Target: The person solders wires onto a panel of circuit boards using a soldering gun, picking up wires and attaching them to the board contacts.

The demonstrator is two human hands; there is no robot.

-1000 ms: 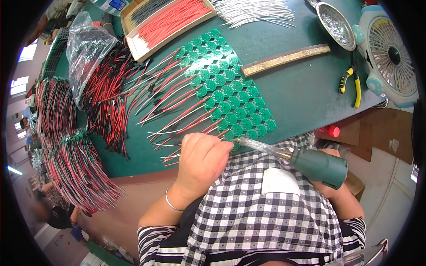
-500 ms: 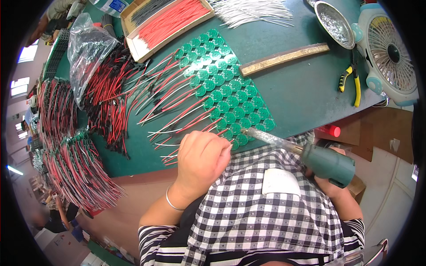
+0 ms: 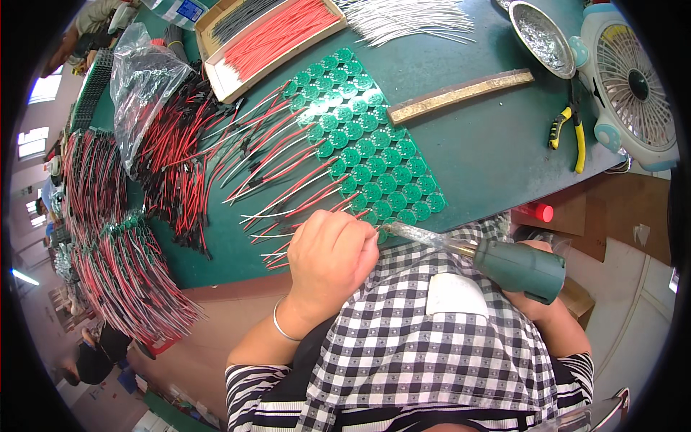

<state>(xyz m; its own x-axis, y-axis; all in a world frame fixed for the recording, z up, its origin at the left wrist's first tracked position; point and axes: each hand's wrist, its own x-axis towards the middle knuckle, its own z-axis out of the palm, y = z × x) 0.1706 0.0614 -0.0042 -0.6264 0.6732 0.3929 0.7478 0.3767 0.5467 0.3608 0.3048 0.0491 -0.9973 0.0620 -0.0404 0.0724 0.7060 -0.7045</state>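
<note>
A panel of round green circuit boards (image 3: 374, 165) lies on the table, with red and white wires (image 3: 288, 173) running off its left edge. At the panel's near corner my left hand (image 3: 331, 248) is closed in a pinch on a thin wire, mostly hidden by the fingers. My right hand (image 3: 531, 299) grips a soldering gun (image 3: 522, 270) with a dark green body, partly hiding the fingers. The gun's metal barrel points left, and its tip is at the corner board just beside my left fingertips.
Behind the panel stands a box (image 3: 216, 72) of red and black wires, beside loose white wires (image 3: 407, 18). A wooden strip (image 3: 461, 96), yellow-handled pliers (image 3: 579, 140), a metal dish (image 3: 541, 39) and a fan (image 3: 633, 86) are to the right. Wired bundles (image 3: 129, 266) fill the left.
The soldering gun has moved left and slightly toward me, bringing its tip from the boards to the corner beside my left fingertips. My left hand has shifted very little.
</note>
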